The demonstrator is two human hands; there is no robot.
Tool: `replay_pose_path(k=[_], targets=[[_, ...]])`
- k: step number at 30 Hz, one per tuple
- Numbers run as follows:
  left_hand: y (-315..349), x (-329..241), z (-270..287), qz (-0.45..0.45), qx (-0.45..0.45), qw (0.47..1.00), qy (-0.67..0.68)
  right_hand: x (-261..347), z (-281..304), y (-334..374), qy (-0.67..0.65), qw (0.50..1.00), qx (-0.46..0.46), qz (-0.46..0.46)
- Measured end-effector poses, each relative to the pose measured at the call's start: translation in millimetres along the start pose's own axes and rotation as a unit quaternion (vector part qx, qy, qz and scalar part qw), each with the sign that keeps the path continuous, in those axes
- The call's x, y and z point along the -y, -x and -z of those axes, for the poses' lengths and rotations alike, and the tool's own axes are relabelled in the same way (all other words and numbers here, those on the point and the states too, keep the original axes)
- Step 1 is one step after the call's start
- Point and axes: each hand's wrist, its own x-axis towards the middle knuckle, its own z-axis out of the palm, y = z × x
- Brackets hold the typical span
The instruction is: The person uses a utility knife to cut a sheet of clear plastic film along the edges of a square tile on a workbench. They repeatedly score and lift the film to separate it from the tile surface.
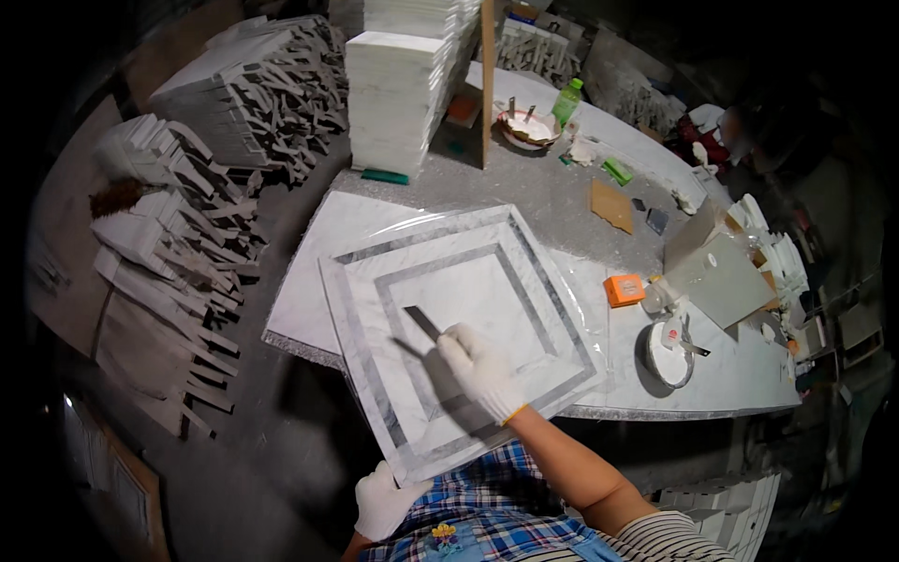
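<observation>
A square white marble panel [449, 297] with grey bands set in it as nested frames lies at a slant on the table, its near corner jutting past the edge toward me. My left hand [386, 498], in a white knit glove, grips that near corner. Above the panel's middle, my right hand [476, 367], gloved the same way, is closed around a narrow dark flat scraper [420, 321]. The scraper points away to the left and casts a shadow on the marble. Clear plastic film shows around the panel's edges.
Right of the panel are a bowl of white paste [669, 363] with a knife, and an orange box [624, 290]. Farther back stand another paste bowl [526, 129], a green bottle [567, 99] and a tall tile stack [391, 103]. Stacked slabs [253, 89] fill the left.
</observation>
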Motion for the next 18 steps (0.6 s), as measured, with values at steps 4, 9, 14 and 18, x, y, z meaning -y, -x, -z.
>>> replay_pose_path(k=[4,9,14,18], targets=[[-0.2,2.7,1.3,0.007,0.024,0.999,-0.040,-1.1,-2.0,-16.0,0.124,0.988,0.025,0.085],[0.6,-0.6,8.7,-0.008,0.057,0.990,-0.131,12.2,-38.4,-37.4,0.075,0.990,0.081,0.086],[0.5,-4.4,14.2,-0.026,0.037,0.993,-0.113,22.3,-79.6,-79.1,0.112,0.982,0.061,0.139],[-2.5,0.7,16.8,-0.002,0.072,0.990,-0.120,30.7,-99.4,-108.8,0.144,0.978,0.077,0.128]])
